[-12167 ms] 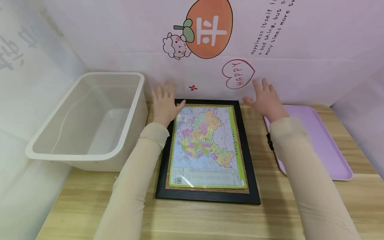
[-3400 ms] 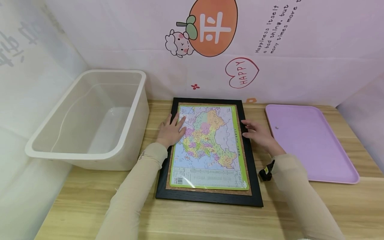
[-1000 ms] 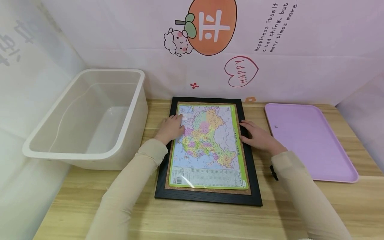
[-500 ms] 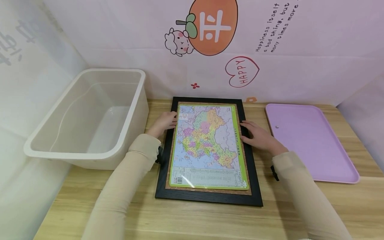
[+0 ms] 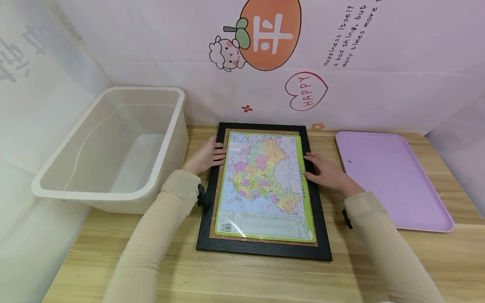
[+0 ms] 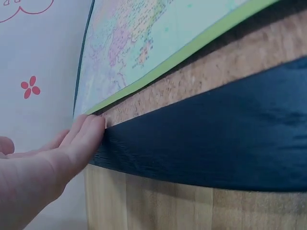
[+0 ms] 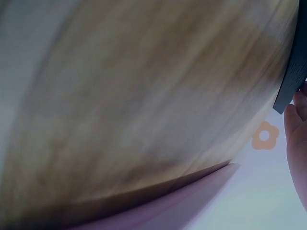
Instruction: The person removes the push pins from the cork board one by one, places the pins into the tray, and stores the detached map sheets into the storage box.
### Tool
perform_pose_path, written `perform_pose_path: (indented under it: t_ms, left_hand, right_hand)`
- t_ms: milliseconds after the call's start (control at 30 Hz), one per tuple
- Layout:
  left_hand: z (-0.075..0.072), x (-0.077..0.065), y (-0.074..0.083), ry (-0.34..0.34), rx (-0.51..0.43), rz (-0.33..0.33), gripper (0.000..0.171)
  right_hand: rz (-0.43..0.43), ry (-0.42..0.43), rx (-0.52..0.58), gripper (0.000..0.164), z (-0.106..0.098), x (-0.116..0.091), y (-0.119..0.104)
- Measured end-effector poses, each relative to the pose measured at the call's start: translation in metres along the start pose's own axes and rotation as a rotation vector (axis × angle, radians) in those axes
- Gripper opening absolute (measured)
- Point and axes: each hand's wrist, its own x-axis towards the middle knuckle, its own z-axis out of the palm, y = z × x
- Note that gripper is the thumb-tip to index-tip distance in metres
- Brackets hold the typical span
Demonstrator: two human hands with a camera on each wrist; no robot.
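The map (image 5: 261, 181) lies in the middle of the head view, on the cork (image 6: 201, 79) inside the black frame (image 5: 264, 248). It is a shiny sheet with a green border and rounded corners; regions of pink, yellow, orange and green stand on pale blue. Small print, unreadable to me, fills a band at six o'clock, a barcode sits toward seven, and a white streak of light crosses there. In the left wrist view, a dark shadow lies under its green edge.

At ten o'clock of the map, the left hand (image 5: 206, 155) touches its edge, fingers stretched and close together. Between two and three o'clock, the right hand (image 5: 327, 172) rests on the frame, thumb apart from its fingers.

The pale bin (image 5: 98, 195) is toward ten o'clock, showing its smooth inside. At three o'clock, the purple tray (image 5: 394, 185) on the table (image 5: 242, 282) carries one small shiny spot (image 5: 350, 160).
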Motion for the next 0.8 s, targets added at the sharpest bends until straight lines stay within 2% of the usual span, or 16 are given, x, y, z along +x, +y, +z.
perform_pose_path:
  t_ms: [300, 467, 633, 800]
  left_hand:
    - [-0.001, 0.002, -0.003, 0.018, -0.096, -0.033, 0.058]
    - [-0.001, -0.001, -0.004, -0.022, -0.021, -0.05, 0.05]
    - [-0.003, -0.005, -0.004, -0.078, 0.031, -0.076, 0.051]
    - [-0.003, -0.01, -0.003, -0.141, 0.078, -0.065, 0.055]
  right_hand:
    - [0.001, -0.001, -0.001, 0.066, 0.0, 0.0, -0.001]
    - [0.001, 0.0, -0.004, 0.066, 0.0, -0.001, -0.001]
    - [-0.001, 0.002, -0.006, 0.066, 0.0, -0.001, -0.002]
    - [-0.006, 0.004, -0.004, 0.066, 0.0, -0.002, -0.003]
